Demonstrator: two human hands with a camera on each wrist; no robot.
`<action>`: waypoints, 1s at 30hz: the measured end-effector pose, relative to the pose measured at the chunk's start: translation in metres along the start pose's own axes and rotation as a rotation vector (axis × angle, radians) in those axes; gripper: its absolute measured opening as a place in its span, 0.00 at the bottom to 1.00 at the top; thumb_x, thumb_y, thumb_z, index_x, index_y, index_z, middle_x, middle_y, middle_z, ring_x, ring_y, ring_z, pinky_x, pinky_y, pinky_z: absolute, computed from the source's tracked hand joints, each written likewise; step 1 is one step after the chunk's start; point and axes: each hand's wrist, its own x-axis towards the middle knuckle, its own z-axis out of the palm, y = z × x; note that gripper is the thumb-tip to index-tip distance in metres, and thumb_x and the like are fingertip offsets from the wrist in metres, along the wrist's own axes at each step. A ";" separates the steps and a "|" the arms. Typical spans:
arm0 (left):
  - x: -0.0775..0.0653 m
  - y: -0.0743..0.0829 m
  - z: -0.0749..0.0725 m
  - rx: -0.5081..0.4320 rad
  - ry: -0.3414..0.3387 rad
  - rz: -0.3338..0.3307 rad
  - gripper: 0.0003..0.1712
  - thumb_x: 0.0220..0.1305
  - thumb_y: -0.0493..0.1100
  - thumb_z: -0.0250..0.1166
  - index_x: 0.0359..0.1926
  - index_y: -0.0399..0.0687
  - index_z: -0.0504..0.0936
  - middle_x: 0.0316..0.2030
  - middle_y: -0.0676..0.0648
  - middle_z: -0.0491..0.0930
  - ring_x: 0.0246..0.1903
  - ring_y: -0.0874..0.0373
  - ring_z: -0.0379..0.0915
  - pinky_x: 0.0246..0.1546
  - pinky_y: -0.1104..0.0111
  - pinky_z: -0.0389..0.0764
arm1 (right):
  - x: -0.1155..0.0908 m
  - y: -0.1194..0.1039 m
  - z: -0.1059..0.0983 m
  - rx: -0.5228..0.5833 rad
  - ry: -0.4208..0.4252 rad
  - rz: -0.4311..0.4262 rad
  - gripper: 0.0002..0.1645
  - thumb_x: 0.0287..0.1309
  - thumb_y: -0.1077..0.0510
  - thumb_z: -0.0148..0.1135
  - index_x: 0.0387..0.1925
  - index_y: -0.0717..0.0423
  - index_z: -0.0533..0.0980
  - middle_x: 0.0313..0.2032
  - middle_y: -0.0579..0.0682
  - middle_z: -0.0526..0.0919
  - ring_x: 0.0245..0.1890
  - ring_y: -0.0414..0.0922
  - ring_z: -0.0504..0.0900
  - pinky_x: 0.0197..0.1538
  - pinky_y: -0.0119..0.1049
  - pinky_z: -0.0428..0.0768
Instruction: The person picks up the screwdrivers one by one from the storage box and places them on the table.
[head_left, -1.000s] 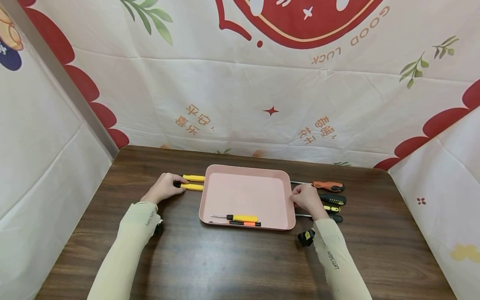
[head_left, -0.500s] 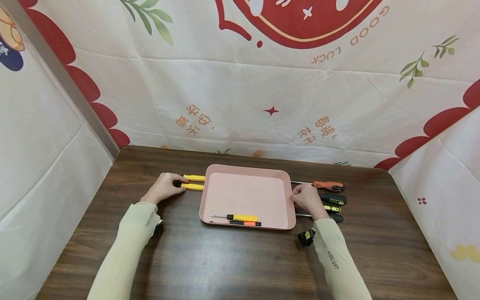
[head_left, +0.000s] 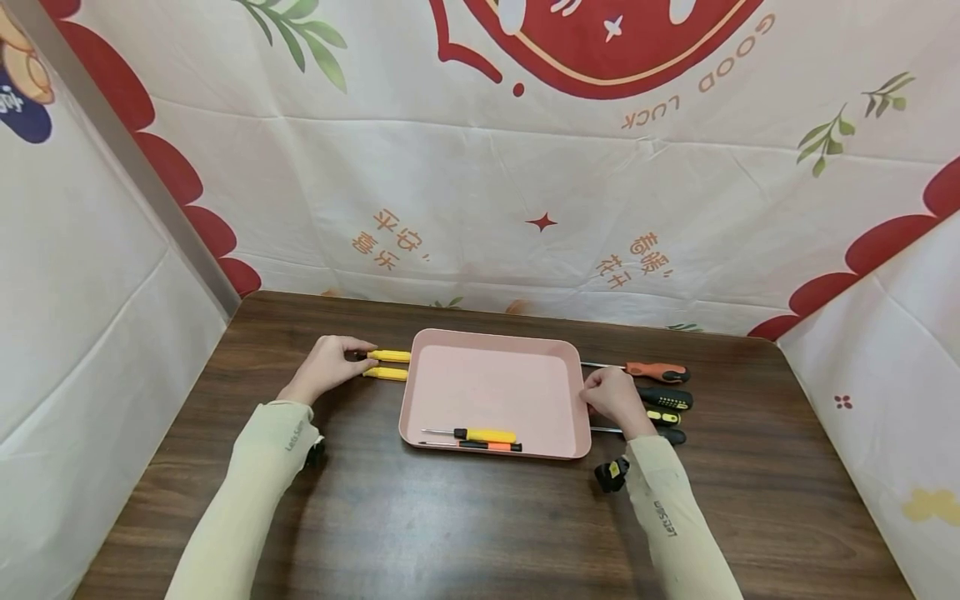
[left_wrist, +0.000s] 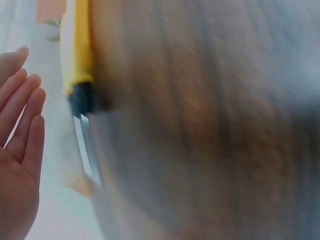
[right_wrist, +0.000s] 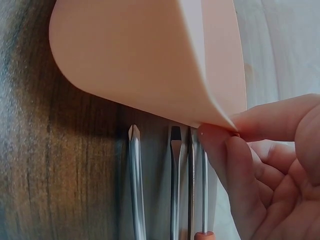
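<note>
My left hand (head_left: 324, 367) is beside two yellow-handled screwdrivers left of the pink tray (head_left: 495, 383). Its thumb and fingers stand apart on either side of the far screwdriver (head_left: 390, 356). In the left wrist view the fingers look straight, and the near screwdriver (left_wrist: 78, 55) lies free of the hand. My right hand (head_left: 613, 397) pinches the tray's right rim between thumb and forefinger, clearly seen in the right wrist view. Inside the tray, along its near edge, lie a yellow-and-black screwdriver (head_left: 486, 436) and a thin orange-and-black screwdriver (head_left: 495, 447).
Right of the tray lie several screwdrivers, among them an orange-handled one (head_left: 656, 372) and a dark-handled one (head_left: 667, 398). Some are partly hidden by the right hand. All rest on a brown wooden table (head_left: 480, 533), with a printed cloth (head_left: 480, 167) hanging behind.
The left hand has let go of the near yellow screwdriver and shifted away from the body to the far one. The right hand and tray have stayed put.
</note>
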 end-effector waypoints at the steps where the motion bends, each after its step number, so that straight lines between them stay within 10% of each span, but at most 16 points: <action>1: 0.001 0.004 0.000 -0.002 0.008 0.010 0.16 0.53 0.42 0.66 0.42 0.39 0.83 0.39 0.41 0.82 0.40 0.50 0.77 0.40 0.57 0.76 | 0.000 0.000 0.000 -0.002 0.001 -0.001 0.09 0.49 0.63 0.54 0.17 0.60 0.74 0.14 0.50 0.74 0.15 0.43 0.70 0.21 0.33 0.67; 14: 0.014 0.062 0.019 -0.014 -0.004 0.248 0.14 0.51 0.41 0.67 0.38 0.38 0.84 0.35 0.43 0.83 0.38 0.51 0.79 0.40 0.58 0.76 | -0.002 0.001 0.000 0.008 0.011 -0.020 0.10 0.48 0.64 0.54 0.15 0.60 0.73 0.12 0.48 0.71 0.15 0.43 0.70 0.20 0.34 0.66; 19: 0.015 0.082 0.032 0.078 -0.092 0.368 0.14 0.51 0.42 0.67 0.39 0.39 0.84 0.32 0.44 0.84 0.26 0.56 0.77 0.28 0.65 0.75 | -0.003 -0.001 0.000 0.006 0.008 -0.009 0.10 0.48 0.64 0.54 0.15 0.59 0.73 0.12 0.47 0.72 0.15 0.43 0.69 0.20 0.33 0.66; 30: 0.017 0.108 0.062 0.167 -0.270 0.495 0.11 0.52 0.40 0.66 0.37 0.41 0.85 0.35 0.49 0.84 0.37 0.58 0.80 0.36 0.69 0.76 | 0.001 0.002 -0.001 0.019 0.004 -0.008 0.11 0.46 0.64 0.54 0.12 0.57 0.71 0.11 0.49 0.72 0.14 0.45 0.70 0.19 0.35 0.66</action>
